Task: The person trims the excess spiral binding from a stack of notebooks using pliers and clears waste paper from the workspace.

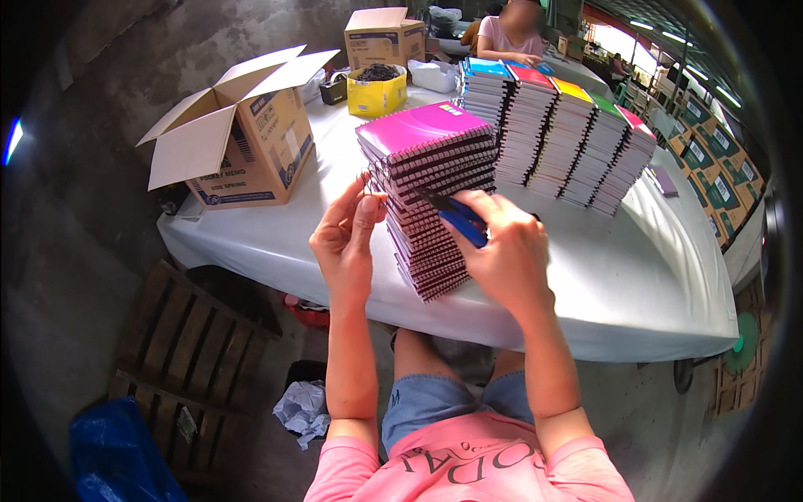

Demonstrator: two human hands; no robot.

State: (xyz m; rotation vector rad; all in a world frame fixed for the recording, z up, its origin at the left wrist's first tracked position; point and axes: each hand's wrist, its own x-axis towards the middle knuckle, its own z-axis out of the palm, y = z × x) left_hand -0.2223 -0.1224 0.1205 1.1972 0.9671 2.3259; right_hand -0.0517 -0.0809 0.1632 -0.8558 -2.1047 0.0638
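Observation:
A tall stack of spiral-bound notebooks (433,130) with a magenta cover on top stands at the table's near side, dark spirals showing along its front. My right hand (512,247) is closed round blue-handled pliers (465,222), whose dark jaws point at the spirals in the stack's upper part. At the stack's left corner is my left hand (345,243), thumb and fingers pinched together. Something thin and dark shows at those fingertips, too small to name.
Behind stand several taller notebook stacks (527,125) with blue, red, yellow and green covers. An open carton (272,142) is at the left, near a yellow container (376,94) of dark coils. Across the table sits another person (510,38). Wooden pallets (180,360) lie at lower left.

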